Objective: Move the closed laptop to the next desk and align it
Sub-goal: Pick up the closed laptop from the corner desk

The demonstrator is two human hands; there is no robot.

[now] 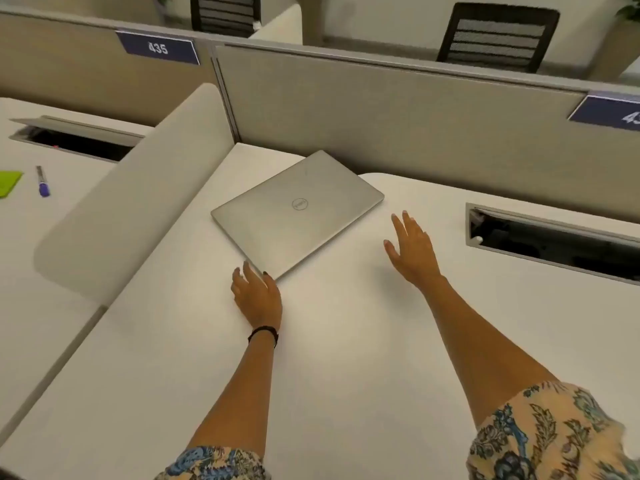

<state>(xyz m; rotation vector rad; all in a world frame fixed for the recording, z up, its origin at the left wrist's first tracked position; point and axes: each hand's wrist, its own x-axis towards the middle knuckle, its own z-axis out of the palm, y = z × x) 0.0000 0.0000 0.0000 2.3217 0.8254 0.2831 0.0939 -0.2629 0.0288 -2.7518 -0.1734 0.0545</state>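
Observation:
A closed silver laptop (298, 213) lies flat and skewed on the white desk (329, 358), near the back left corner by the partition. My left hand (257, 294) rests on the desk with its fingertips touching the laptop's near corner, fingers spread. My right hand (412, 249) hovers open just right of the laptop's right edge, apart from it, holding nothing.
A rounded beige divider (138, 188) separates this desk from the left desk (41, 244), which holds a blue marker (43, 181), a green item (8, 183) and a cable slot (76, 140). Another cable slot (554, 237) is open at right. A grey partition (398, 109) stands behind.

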